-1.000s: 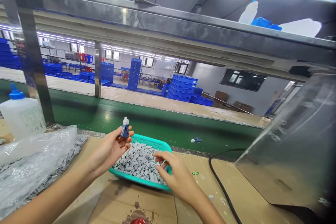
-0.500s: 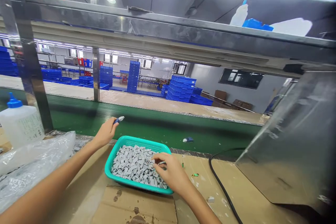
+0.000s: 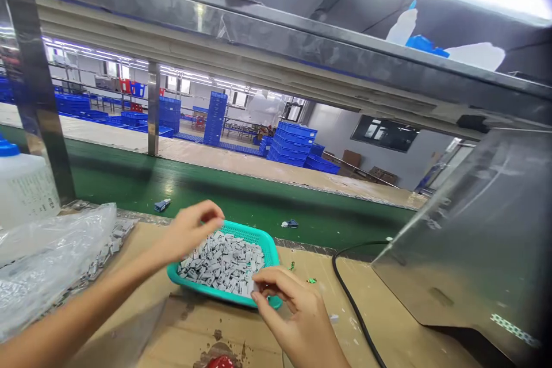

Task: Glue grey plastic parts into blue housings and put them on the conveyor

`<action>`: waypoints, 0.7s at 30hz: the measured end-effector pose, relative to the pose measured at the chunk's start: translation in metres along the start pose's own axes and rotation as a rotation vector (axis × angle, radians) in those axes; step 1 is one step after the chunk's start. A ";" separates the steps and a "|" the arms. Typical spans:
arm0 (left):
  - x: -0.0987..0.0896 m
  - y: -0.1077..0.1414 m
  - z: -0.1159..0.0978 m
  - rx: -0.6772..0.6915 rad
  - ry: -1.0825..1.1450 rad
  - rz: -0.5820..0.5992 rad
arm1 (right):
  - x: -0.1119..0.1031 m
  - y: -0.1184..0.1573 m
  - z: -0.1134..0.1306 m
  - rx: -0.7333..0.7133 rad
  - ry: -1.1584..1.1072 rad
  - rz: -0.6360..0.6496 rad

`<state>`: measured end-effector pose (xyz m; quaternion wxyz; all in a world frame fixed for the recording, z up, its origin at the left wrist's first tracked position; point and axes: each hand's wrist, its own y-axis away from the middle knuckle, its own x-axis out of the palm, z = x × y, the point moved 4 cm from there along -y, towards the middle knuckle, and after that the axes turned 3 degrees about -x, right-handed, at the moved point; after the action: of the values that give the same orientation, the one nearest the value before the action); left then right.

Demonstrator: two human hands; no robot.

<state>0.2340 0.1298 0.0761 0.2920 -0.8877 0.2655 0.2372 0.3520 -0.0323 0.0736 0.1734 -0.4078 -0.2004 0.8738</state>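
Observation:
A teal plastic basket [image 3: 268,247] holds a heap of small grey plastic pieces [image 3: 224,261]. My left hand [image 3: 194,231] hovers over the basket's far left part, its thumb and fingers apart with nothing between them. At the basket's near right corner, my right hand [image 3: 297,307] pinches a small grey plastic piece [image 3: 255,286] between thumb and fingertips. On the green conveyor belt [image 3: 224,207] lie a blue-and-white part [image 3: 163,205], beyond my left hand, and another blue-and-white part [image 3: 290,223], farther right.
Clear plastic bags [image 3: 64,253] with more grey pieces and a white bottle [image 3: 28,187] stand left. Cardboard [image 3: 207,328] covers the bench, with a red object [image 3: 221,362] at its near edge. A black cable [image 3: 351,299] and a metal panel [image 3: 466,230] are right; small green bits [image 3: 311,280] lie between.
My left hand has let go of the blue-and-white part, now on the belt, and come back over the basket. My right hand has moved nearer with a grey piece. The view has shifted; a red object appears.

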 end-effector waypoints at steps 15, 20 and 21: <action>0.047 0.040 -0.039 -0.187 0.728 0.616 | -0.008 0.012 0.026 -0.370 0.191 -0.116; 0.047 0.043 -0.044 -0.226 0.760 0.671 | -0.014 0.009 0.029 -0.394 0.235 -0.165; 0.045 0.043 -0.045 -0.212 0.729 0.688 | -0.014 0.010 0.028 -0.388 0.229 -0.161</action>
<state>0.2537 0.0563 0.0651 -0.0062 -0.7986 0.6015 0.0201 0.3374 -0.0536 0.0944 0.1827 -0.5127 -0.3752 0.7503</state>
